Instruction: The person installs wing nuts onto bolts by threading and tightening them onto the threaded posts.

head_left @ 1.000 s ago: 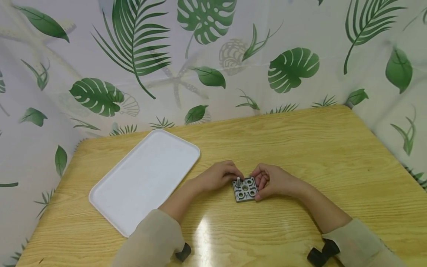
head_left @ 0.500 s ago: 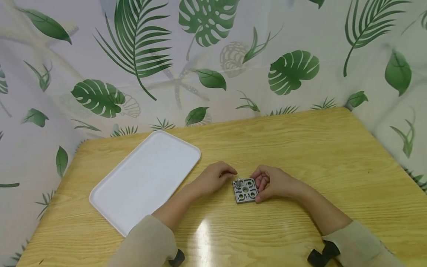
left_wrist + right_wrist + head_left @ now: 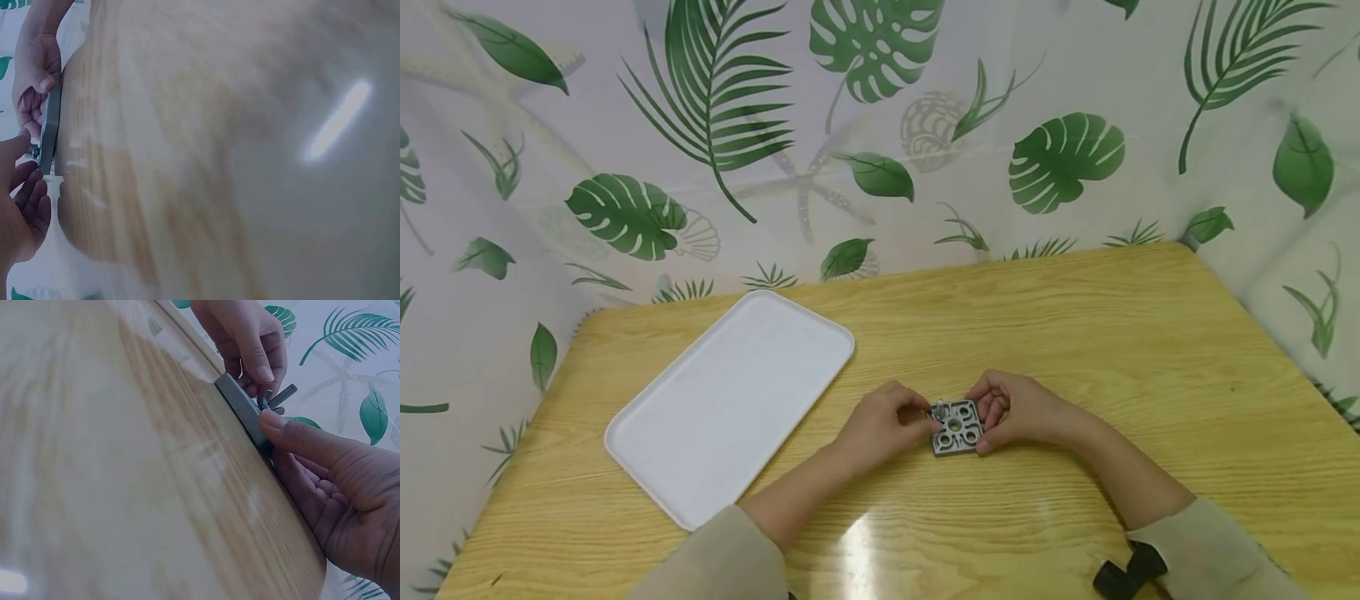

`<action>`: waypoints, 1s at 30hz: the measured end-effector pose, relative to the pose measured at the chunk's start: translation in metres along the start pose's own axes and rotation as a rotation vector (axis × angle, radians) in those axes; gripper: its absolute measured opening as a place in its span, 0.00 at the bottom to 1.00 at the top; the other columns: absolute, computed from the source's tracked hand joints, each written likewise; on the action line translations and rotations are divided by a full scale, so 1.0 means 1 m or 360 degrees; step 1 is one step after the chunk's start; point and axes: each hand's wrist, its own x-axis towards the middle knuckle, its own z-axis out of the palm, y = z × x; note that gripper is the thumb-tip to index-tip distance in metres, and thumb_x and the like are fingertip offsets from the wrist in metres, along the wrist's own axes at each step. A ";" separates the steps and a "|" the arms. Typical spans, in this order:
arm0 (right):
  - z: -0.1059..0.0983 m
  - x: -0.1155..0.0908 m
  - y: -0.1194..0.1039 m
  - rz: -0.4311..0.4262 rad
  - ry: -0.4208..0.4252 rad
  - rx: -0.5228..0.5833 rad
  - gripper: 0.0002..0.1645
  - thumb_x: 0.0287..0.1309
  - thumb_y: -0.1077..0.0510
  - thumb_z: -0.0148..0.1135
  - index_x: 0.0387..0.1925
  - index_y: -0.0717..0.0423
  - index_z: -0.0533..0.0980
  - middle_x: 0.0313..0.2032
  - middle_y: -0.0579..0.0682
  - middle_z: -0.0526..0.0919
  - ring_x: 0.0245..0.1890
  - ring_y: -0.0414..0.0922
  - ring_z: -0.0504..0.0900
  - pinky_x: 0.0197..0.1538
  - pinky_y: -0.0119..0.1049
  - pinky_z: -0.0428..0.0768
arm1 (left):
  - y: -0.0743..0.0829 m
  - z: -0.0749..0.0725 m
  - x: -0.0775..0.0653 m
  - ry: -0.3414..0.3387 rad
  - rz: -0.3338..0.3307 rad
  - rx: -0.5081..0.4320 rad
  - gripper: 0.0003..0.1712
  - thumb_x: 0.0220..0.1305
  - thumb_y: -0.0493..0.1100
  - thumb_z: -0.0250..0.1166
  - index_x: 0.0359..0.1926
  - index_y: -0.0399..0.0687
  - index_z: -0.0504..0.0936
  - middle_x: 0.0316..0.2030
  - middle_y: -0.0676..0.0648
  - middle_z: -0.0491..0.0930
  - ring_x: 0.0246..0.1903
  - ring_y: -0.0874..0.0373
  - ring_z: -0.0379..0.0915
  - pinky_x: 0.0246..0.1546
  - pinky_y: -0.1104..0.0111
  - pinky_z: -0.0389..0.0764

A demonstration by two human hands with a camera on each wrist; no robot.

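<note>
A square grey metal plate (image 3: 956, 440) with several round holes lies flat on the wooden table. From its far-left corner rises a threaded bolt (image 3: 287, 394), with a wing nut (image 3: 267, 397) low on it. My right hand (image 3: 1028, 410) grips the plate's right edge, thumb near the front corner. At the left corner, my left hand (image 3: 877, 427) has its thumb and index finger on either side of the wing nut and seems to pinch it; the contact is partly hidden. The left wrist view catches the plate (image 3: 52, 125) edge-on.
A white rectangular tray (image 3: 730, 400) lies at an angle on the left of the wooden table (image 3: 1075, 333). Behind the table hangs a leaf-patterned cloth (image 3: 955, 50). A black wrist strap piece (image 3: 1129, 571) shows by the right sleeve.
My left hand drew back from the plate's far-left corner, then came back to it with the thumb now lower, beside the bolt. My right hand keeps its grip; the plate has barely moved.
</note>
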 end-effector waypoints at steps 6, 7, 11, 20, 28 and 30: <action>0.000 0.001 0.002 -0.0010 -0.0007 -0.0001 0.39 0.34 0.61 0.80 0.48 0.69 0.69 0.33 0.55 0.77 0.30 0.43 0.79 0.35 0.30 0.80 | 0.000 0.008 0.002 0.0079 0.0085 0.0115 0.16 0.56 0.50 0.69 0.43 0.47 0.84 0.36 0.53 0.78 0.36 0.63 0.71 0.39 0.73 0.74; 0.000 0.001 0.002 -0.0010 -0.0006 -0.0006 0.39 0.34 0.61 0.80 0.48 0.69 0.69 0.33 0.55 0.77 0.30 0.43 0.79 0.35 0.30 0.80 | 0.000 0.009 0.002 0.0089 0.0110 0.0140 0.15 0.57 0.49 0.69 0.43 0.47 0.84 0.36 0.53 0.79 0.36 0.63 0.72 0.40 0.73 0.74; 0.000 0.001 0.002 -0.0015 -0.0010 -0.0019 0.39 0.34 0.61 0.80 0.49 0.69 0.69 0.33 0.55 0.77 0.30 0.43 0.79 0.35 0.30 0.80 | -0.004 0.010 0.003 0.0108 0.0192 0.0202 0.10 0.61 0.44 0.65 0.42 0.47 0.84 0.36 0.52 0.79 0.36 0.62 0.74 0.40 0.73 0.75; 0.000 0.000 0.001 -0.0009 -0.0008 -0.0010 0.40 0.35 0.60 0.80 0.49 0.69 0.69 0.34 0.55 0.77 0.30 0.43 0.79 0.35 0.30 0.80 | -0.008 0.001 0.019 -0.0002 0.0335 0.0252 0.09 0.65 0.39 0.60 0.43 0.45 0.85 0.36 0.49 0.79 0.39 0.58 0.75 0.43 0.70 0.76; 0.000 0.000 0.002 -0.0019 -0.0013 -0.0004 0.39 0.35 0.60 0.80 0.49 0.69 0.68 0.34 0.55 0.77 0.30 0.42 0.78 0.35 0.30 0.80 | -0.010 -0.008 0.034 -0.0217 0.0522 0.0290 0.10 0.66 0.37 0.59 0.44 0.46 0.85 0.36 0.50 0.77 0.38 0.59 0.73 0.43 0.72 0.74; 0.000 0.000 0.002 -0.0028 -0.0018 0.0002 0.39 0.35 0.60 0.80 0.49 0.69 0.68 0.34 0.55 0.77 0.30 0.42 0.79 0.35 0.30 0.80 | -0.010 -0.009 0.036 -0.0262 0.0554 0.0302 0.11 0.66 0.37 0.58 0.45 0.47 0.85 0.36 0.50 0.77 0.38 0.60 0.73 0.42 0.73 0.73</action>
